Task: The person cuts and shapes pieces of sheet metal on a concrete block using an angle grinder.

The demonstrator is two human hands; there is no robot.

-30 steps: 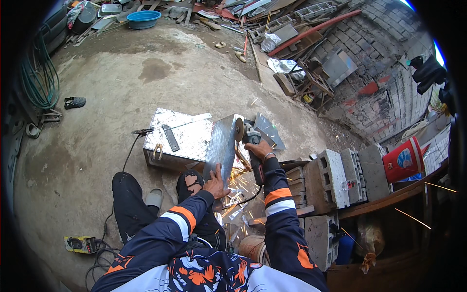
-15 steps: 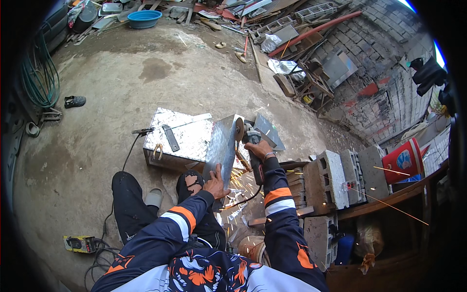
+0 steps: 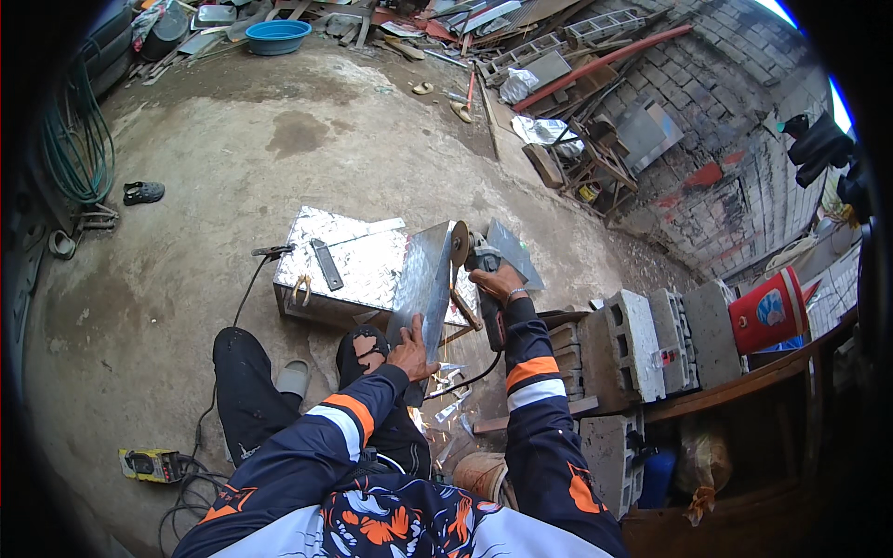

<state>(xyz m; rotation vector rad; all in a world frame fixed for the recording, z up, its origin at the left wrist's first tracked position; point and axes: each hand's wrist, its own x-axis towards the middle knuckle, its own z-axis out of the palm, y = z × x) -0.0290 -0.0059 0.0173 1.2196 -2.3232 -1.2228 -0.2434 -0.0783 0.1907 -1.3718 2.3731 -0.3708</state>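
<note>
My right hand [image 3: 499, 281] grips an angle grinder [image 3: 489, 312], its cord trailing down. The brown cutting disc [image 3: 459, 243] sits at the far right edge of a bent grey metal sheet [image 3: 424, 279]; whether it touches is hard to tell. At the sheet's near end, my left hand [image 3: 409, 357] holds its edge, fingers laid along the metal. The sheet rests against a diamond-plate metal box [image 3: 358, 265]. On the box lie a dark flat metal bar [image 3: 326, 264] and brass-coloured pliers [image 3: 301, 290]. Several metal scraps [image 3: 452, 381] and faint sparks show below the grinder.
Concrete blocks [image 3: 634, 344] and a red bucket [image 3: 768, 310] stand at my right. Another metal piece [image 3: 514, 252] lies beyond the grinder. A clamp [image 3: 273, 251] with a cable hangs at the box's left. A yellow machine [image 3: 152, 466] with black cords sits at lower left.
The bright spray of sparks has mostly died away, leaving a few low down. The grinder's disc has shifted slightly up and shows more fully. My left hand has stayed put.
</note>
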